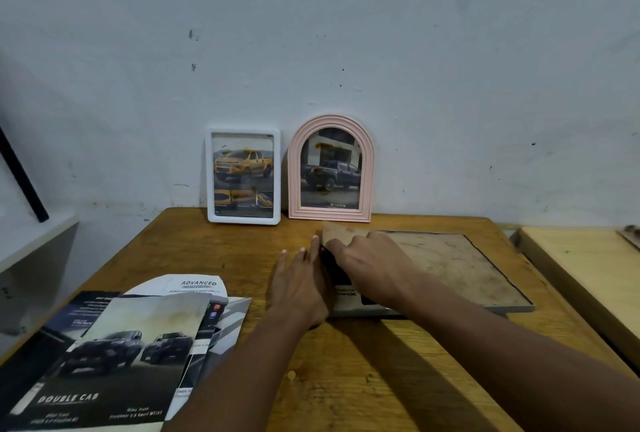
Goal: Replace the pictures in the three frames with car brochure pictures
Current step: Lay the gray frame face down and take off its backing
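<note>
A large rectangular frame (pixel 512 305) lies face down on the wooden table (pixel 346 362), its brown backing board (pixel 450 265) lifted at the left end. My right hand (pixel 370 261) grips that raised left edge. My left hand (pixel 301 282) lies flat beside it, straight fingers against the frame's left side, where a dark brochure picture (pixel 346 293) shows under the board. A white frame (pixel 243 175) with a yellow pickup picture and a pink arched frame (pixel 331 170) with a dark pickup picture stand against the wall.
Car brochure sheets (pixel 114 355) lie spread at the table's front left. A second, lighter wooden table (pixel 581 275) stands to the right. A white ledge (pixel 31 241) with a dark rod leaning over it is at the left.
</note>
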Motion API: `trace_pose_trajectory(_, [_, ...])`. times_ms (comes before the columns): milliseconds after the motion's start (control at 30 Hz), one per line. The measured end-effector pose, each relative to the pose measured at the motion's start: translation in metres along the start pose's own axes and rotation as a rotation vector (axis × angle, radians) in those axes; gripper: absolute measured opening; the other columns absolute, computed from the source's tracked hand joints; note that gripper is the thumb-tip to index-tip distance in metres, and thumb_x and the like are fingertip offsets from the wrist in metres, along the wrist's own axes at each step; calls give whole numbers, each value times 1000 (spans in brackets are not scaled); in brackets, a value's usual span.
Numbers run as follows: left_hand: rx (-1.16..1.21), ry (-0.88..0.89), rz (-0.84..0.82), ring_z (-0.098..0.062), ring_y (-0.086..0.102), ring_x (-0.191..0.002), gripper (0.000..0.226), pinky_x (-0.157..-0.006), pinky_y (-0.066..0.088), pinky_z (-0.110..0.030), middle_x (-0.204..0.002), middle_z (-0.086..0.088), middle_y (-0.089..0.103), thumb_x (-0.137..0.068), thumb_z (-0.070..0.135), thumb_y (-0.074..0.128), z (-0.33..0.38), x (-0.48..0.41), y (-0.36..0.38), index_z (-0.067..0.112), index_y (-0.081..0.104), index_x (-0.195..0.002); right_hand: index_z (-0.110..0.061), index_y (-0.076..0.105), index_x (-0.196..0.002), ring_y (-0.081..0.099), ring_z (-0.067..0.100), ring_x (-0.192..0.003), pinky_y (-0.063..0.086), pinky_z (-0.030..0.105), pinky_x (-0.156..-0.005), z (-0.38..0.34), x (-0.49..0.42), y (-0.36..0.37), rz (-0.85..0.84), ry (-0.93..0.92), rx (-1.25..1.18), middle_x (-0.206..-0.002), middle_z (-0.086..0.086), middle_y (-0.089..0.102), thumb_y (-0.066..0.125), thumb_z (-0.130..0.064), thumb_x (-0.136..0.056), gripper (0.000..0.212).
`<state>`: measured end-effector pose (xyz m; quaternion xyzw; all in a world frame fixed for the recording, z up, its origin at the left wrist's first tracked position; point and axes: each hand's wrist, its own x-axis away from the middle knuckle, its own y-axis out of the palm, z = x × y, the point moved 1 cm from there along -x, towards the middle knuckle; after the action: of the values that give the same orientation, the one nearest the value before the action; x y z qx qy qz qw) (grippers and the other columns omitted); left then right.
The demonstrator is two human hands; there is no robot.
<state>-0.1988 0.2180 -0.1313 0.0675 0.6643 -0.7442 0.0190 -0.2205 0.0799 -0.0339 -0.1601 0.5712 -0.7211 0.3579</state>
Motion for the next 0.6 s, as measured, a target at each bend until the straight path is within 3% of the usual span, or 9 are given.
trace_pose_trajectory(133, [-8,-27,33,-21,22,-153,98,-125,2,-46,-165,-10,28,-93,41,62,-3,-5,4,12,-2,-162,-11,36,-141,48,22,-70,51,35,-72,8,9,0,39,8,-24,-105,9,67,59,-21,-97,50])
trace_pose_trajectory(267, [-24,-23,50,-23,28,-151,101,-125,3,-49,-159,-12,39,-92,45,63,-2,-8,3,11,-3,-161,-13,36,-142,62,20,-65,55,32,-62,19,19,-9,160,70,-46,-97,7,72,58,-20,-98,50])
trace_pose_trajectory(433, [-32,-18,27,-27,20,-153,104,-125,4,-53,-162,-13,32,-92,50,63,-18,-23,6,20,-11,-159,-11,51,-131,51,21,-47,42,28,-50,33,20,-40,359,132,-54,-71,5,68,68,-17,-90,45])
trace_pose_trajectory(500, [171,-54,11,-28,20,-153,86,-125,9,-54,-163,-11,30,-98,48,55,-25,-26,5,24,0,-160,-12,52,-130,45,18,-46,36,27,-49,30,27,-44,364,108,-80,-72,6,68,68,-16,-90,43])
trace_pose_trajectory(600, [903,-287,202,-33,34,-147,63,-114,33,-61,-161,-5,36,-99,63,37,-30,-22,-17,45,16,-156,-14,53,-129,56,17,-51,41,25,-48,19,45,-38,387,59,-144,-87,9,74,71,-17,-88,45])
